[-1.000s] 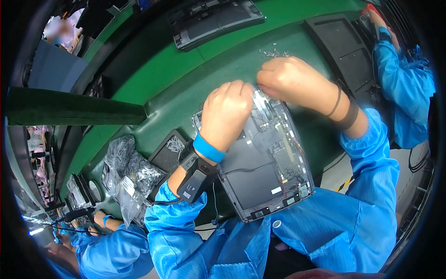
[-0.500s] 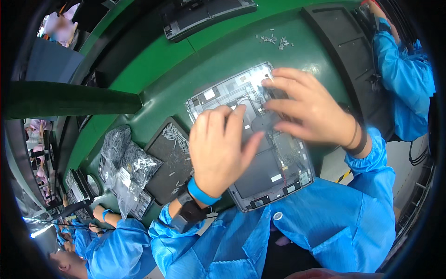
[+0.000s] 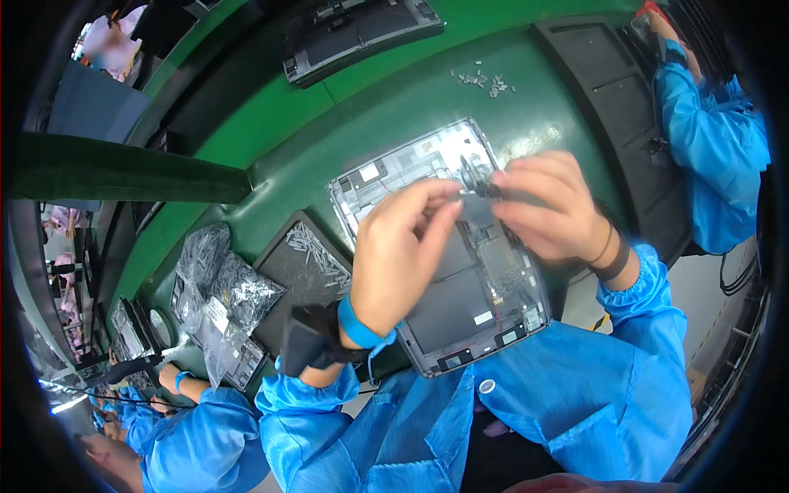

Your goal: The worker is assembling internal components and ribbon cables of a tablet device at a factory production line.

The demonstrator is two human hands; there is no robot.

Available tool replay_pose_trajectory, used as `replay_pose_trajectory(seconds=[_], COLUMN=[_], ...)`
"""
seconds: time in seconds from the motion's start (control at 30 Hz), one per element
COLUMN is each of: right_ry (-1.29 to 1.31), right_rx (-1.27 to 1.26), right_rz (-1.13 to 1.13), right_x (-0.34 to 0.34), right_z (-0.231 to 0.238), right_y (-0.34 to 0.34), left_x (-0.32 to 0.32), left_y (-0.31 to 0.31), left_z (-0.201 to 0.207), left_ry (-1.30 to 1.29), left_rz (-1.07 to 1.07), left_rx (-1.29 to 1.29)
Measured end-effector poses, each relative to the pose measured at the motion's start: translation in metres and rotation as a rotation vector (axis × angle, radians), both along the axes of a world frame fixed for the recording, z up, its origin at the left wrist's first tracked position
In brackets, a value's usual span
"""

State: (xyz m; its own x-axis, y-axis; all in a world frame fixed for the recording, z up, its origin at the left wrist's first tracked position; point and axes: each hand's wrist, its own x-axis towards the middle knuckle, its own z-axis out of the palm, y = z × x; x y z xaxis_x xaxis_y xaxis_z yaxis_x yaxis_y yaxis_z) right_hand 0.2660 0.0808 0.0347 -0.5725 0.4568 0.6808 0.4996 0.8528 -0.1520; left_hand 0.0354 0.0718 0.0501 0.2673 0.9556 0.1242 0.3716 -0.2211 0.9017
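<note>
Plainly, two open laptop bases are lying in view: a near base (image 3: 440,308) under the hands, set at the near edge of the green worktable (image 3: 288,168), and a far base (image 3: 362,37) along its far edge. Two dark trays are sitting there too: a small tray (image 3: 304,316) near the near edge, left of the near base, and a large tray (image 3: 604,90) on the right side. Grey strips (image 3: 311,245) are overlapping in the small tray, too many to count. More than a dozen grey bits (image 3: 493,85) are lying loose beyond the near base's far right corner. Clear bags (image 3: 230,283) are bunching left of the small tray, their number unclear. Two blue-sleeved co-workers are sitting closest, one left (image 3: 205,435), one right (image 3: 707,140).

The left hand (image 3: 401,251) is reaching in from the lower left, knuckles up, one blue band (image 3: 362,329) circling its wrist; its thumb and forefinger are pinching a dark part (image 3: 477,209) above the near base's upper middle. The right hand (image 3: 551,209) is coming from the right, fingers pointing left and bent. Its fingertips are standing narrow at the part's right side; blur is hiding whether they are gripping it.
</note>
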Motion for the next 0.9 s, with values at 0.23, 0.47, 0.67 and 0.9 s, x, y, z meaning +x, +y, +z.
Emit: replay_pose_trajectory(seconds=[0.23, 0.47, 0.67, 0.9], right_ry=[-0.013, -0.016, -0.035, -0.117], right_rx=[0.151, 0.211, 0.193, 0.206], right_rz=[0.134, 0.098, 0.031, -0.295], right_x=[-0.003, -0.008, -0.016, -0.029], right_z=[-0.004, -0.003, 0.003, 0.000], right_y=[0.012, 0.009, 0.005, 0.024], left_x=[0.008, 0.015, 0.013, 0.009], left_y=[0.027, 0.016, 0.020, 0.062], left_z=[0.002, 0.002, -0.008, -0.004], left_ry=[-0.497, -0.472, 0.018, 0.341], left_rz=[-0.106, 0.042, 0.077, 0.107], left_rx=[-0.468, -0.478, -0.016, 0.567])
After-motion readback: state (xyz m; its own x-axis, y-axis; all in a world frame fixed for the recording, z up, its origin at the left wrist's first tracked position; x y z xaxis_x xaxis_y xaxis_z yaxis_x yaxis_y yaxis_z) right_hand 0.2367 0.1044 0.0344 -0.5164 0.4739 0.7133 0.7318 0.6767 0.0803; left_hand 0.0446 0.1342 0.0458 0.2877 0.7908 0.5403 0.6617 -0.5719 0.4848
